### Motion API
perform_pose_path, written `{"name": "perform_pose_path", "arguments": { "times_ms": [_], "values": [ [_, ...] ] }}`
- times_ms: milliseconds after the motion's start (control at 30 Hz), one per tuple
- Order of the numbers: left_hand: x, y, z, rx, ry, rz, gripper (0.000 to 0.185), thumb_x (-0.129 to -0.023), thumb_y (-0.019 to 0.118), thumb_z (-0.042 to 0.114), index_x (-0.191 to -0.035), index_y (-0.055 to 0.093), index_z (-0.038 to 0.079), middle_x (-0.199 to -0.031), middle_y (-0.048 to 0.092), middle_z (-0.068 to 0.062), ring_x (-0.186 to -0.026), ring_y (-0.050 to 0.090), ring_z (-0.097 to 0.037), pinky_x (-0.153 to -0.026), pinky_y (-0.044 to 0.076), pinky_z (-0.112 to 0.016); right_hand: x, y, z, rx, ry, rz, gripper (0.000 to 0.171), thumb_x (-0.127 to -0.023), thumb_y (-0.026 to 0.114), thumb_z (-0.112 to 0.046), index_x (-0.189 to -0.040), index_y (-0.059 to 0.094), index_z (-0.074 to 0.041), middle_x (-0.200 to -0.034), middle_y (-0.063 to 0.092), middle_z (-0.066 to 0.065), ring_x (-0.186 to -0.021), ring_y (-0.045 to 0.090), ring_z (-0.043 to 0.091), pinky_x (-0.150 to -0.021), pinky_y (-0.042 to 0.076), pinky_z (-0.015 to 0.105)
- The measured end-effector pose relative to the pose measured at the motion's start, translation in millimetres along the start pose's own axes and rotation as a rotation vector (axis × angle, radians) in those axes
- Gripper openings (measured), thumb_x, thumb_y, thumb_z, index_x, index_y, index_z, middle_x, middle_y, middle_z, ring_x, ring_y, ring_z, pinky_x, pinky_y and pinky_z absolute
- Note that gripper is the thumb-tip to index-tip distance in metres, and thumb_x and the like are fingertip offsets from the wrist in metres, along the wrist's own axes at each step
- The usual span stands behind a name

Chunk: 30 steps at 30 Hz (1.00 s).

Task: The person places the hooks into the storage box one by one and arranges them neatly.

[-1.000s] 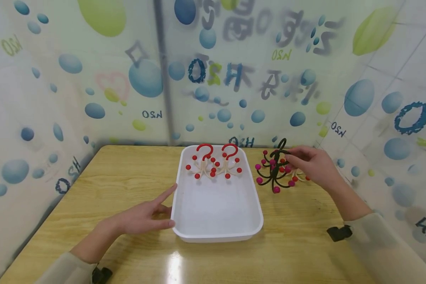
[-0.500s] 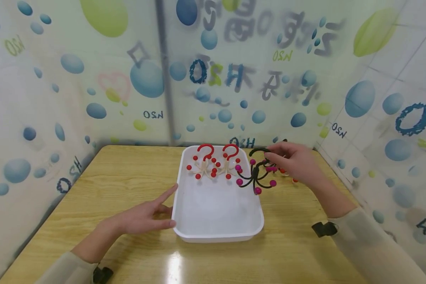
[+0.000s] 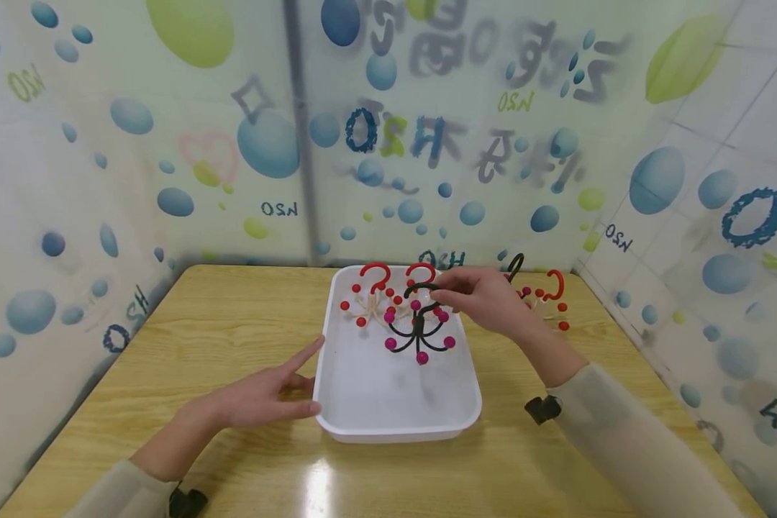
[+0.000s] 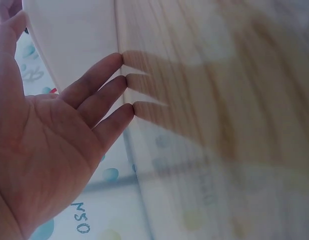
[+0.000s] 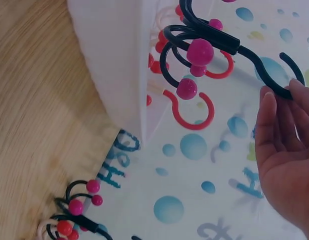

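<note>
Right hand [image 3: 485, 302] pinches the top hook of a black multi-arm hanger with magenta balls [image 3: 419, 332], hanging over the white tray [image 3: 395, 430] mid-desk. Two cream hangers with red hooks [image 3: 388, 298] stand at the tray's far end. Left hand [image 3: 259, 397] lies flat on the wooden desk [image 3: 220, 324], fingers [image 3: 304, 408] touching the tray's left rim. Two more hangers [image 3: 540, 291] near the desk's far right corner.

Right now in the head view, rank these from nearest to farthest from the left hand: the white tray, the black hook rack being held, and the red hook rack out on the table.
1. White tray: its left wall touches the left hand fingers.
2. Black hook rack: held over the tray's middle by the right hand.
3. Red hook rack on the table: far right, beyond the tray.
</note>
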State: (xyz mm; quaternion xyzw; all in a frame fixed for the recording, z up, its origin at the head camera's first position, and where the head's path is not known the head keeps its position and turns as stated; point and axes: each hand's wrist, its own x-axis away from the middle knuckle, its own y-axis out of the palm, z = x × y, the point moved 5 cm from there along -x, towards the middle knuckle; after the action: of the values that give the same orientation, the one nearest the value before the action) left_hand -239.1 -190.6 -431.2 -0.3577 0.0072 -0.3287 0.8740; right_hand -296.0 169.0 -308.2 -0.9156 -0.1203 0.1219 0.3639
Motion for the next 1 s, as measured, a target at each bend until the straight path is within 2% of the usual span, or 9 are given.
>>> {"name": "perform_pose_path", "arguments": {
  "times_ms": [133, 300, 433, 533, 667, 867, 1000],
  "values": [
    [0.2, 0.1, 0.0, 0.011, -0.013, -0.002, 0.105, -0.103, 0.073, 0.053, -0.178, 0.001, 0.038, -0.154, 0.067, -0.016, -0.144, 0.063, -0.039, -0.122, 0.040, -0.073, -10, 13, -8, 0.017, 0.001, -0.027, 0.025, -0.104, 0.078, -0.027, -0.125, 0.080, -0.014, -0.112, 0.079, 0.007, -0.095, 0.072, 0.025, -0.084, 0.065, 0.039],
    [1.1, 0.4, 1.9, 0.003, 0.004, 0.001, 0.105, -0.104, 0.073, 0.053, -0.178, 0.001, 0.037, -0.152, 0.068, -0.016, -0.144, 0.063, -0.040, -0.121, 0.041, -0.073, -23, 30, -14, 0.031, 0.010, -0.060, 0.028, -0.104, 0.078, -0.029, -0.128, 0.080, -0.014, -0.116, 0.079, 0.007, -0.096, 0.075, 0.023, -0.082, 0.065, 0.035],
    [1.8, 1.1, 2.9, -0.011, 0.020, 0.008, 0.106, -0.104, 0.074, 0.052, -0.178, 0.001, 0.033, -0.151, 0.069, -0.016, -0.144, 0.063, -0.041, -0.121, 0.042, -0.073, -33, 43, -17, 0.029, 0.010, -0.089, 0.026, -0.104, 0.078, -0.030, -0.125, 0.080, -0.016, -0.113, 0.080, 0.004, -0.096, 0.074, 0.022, -0.084, 0.066, 0.038],
    [1.4, 1.7, 2.1, -0.018, 0.014, 0.013, 0.106, -0.103, 0.074, 0.053, -0.179, 0.002, 0.032, -0.152, 0.069, -0.016, -0.144, 0.063, -0.041, -0.121, 0.041, -0.073, -39, 51, -19, 0.037, 0.012, -0.105, 0.022, -0.104, 0.079, -0.030, -0.122, 0.081, -0.018, -0.110, 0.079, 0.002, -0.096, 0.074, 0.023, -0.082, 0.065, 0.035],
    [0.4, 2.2, 0.7, -0.013, -0.006, 0.011, 0.106, -0.103, 0.074, 0.054, -0.178, 0.002, 0.033, -0.153, 0.068, -0.016, -0.144, 0.063, -0.042, -0.121, 0.041, -0.073, -45, 59, -20, 0.035, 0.028, -0.135, 0.018, -0.103, 0.079, -0.028, -0.119, 0.081, -0.019, -0.110, 0.077, 0.001, -0.095, 0.074, 0.022, -0.081, 0.064, 0.031],
    [0.3, 1.6, 0.9, -0.017, 0.006, 0.010, 0.105, -0.104, 0.074, 0.052, -0.178, 0.001, 0.035, -0.152, 0.069, -0.015, -0.144, 0.063, -0.041, -0.121, 0.041, -0.073, -51, 67, -19, 0.030, 0.055, -0.162, 0.019, -0.103, 0.080, -0.026, -0.119, 0.081, -0.016, -0.110, 0.078, 0.001, -0.096, 0.073, 0.021, -0.088, 0.066, 0.040],
    [0.4, 1.2, 1.1, -0.031, 0.015, 0.007, 0.103, -0.105, 0.072, 0.051, -0.178, 0.002, 0.035, -0.152, 0.069, -0.014, -0.145, 0.062, -0.042, -0.121, 0.041, -0.073, -55, 73, -15, 0.037, 0.066, -0.184, 0.024, -0.102, 0.081, -0.026, -0.123, 0.080, -0.015, -0.110, 0.078, -0.001, -0.097, 0.074, 0.019, -0.086, 0.066, 0.035]
  ]
}}
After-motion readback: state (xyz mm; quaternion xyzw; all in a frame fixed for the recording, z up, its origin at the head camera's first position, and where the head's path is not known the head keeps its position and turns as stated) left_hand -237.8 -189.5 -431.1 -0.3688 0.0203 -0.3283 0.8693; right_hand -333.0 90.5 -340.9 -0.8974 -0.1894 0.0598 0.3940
